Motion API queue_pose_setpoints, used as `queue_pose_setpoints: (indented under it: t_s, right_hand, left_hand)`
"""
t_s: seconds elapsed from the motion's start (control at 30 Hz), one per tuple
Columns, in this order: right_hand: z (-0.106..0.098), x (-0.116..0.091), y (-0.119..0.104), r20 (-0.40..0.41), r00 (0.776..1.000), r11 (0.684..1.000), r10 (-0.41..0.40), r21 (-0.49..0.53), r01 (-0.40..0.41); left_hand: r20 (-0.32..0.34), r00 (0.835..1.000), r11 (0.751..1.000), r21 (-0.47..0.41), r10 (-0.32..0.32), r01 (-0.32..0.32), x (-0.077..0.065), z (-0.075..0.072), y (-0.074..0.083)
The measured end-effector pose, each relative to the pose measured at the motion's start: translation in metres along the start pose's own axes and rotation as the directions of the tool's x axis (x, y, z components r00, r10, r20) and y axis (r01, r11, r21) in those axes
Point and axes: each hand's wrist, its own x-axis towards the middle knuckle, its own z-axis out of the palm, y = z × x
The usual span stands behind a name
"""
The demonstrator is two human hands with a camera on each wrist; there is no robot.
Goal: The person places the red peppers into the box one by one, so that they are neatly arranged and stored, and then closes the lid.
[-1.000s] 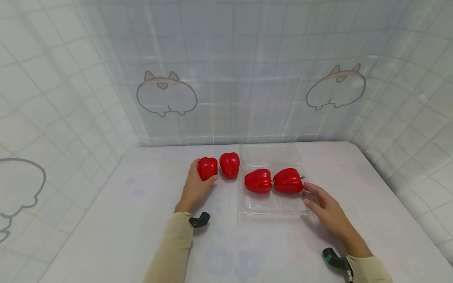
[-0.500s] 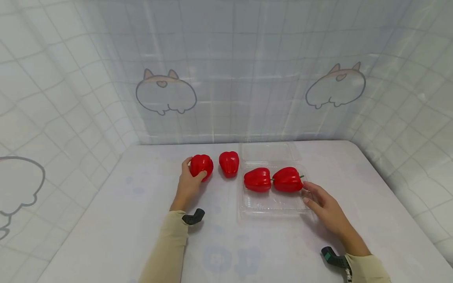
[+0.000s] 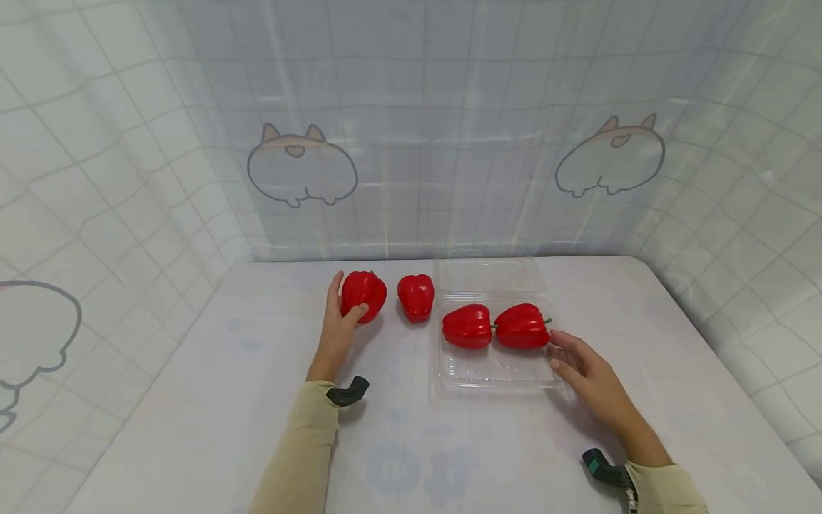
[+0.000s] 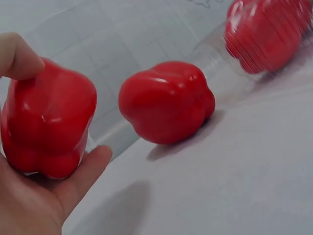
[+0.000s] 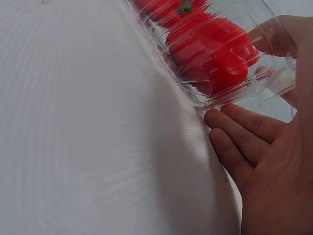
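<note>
Four glossy lobed peppers (image 3: 363, 296), perhaps plastic

"How do the red peppers lie?"

"One red pepper (image 3: 363, 294) is held stem up in the left fingers (image 3: 334, 291); another pepper (image 3: 416, 297) sits just beside it."

"The remaining pair?"

"Sideways in the open clear box (image 3: 481, 370), stems rightward. Right fingers (image 3: 570, 344) perhaps touch its edge."
</note>
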Motion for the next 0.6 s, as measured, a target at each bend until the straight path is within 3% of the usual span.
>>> queue_pose_setpoints:
  t_s: [0.17,0.3,0.47,0.6]
  right_hand:
    - [0.0005,-0.0005,0.0000,-0.003,1.000,1.000,0.003,-0.012,-0.003]
    - [0.0009,-0.0011,-0.0010,-0.005,1.000,1.000,0.007,-0.022,-0.007]
    - [0.0012,-0.0012,-0.0022,-0.010,1.000,0.999,0.009,-0.039,-0.010]
    - [0.0004,-0.0010,-0.0030,-0.007,1.000,0.999,0.015,-0.037,-0.015]
  left_hand:
    - [0.072,0.997,0.971,-0.239,0.030,-0.012,-0.0004,-0.0019,0.0018]
    - [0.099,0.995,0.938,-0.347,0.030,0.006,-0.0021,-0.0018,0.0041]
    - [0.099,0.995,0.922,-0.387,0.024,0.016,-0.0036,0.0000,0.0069]
    - [0.084,0.996,0.942,-0.334,0.006,0.023,-0.0043,0.0021,0.0075]
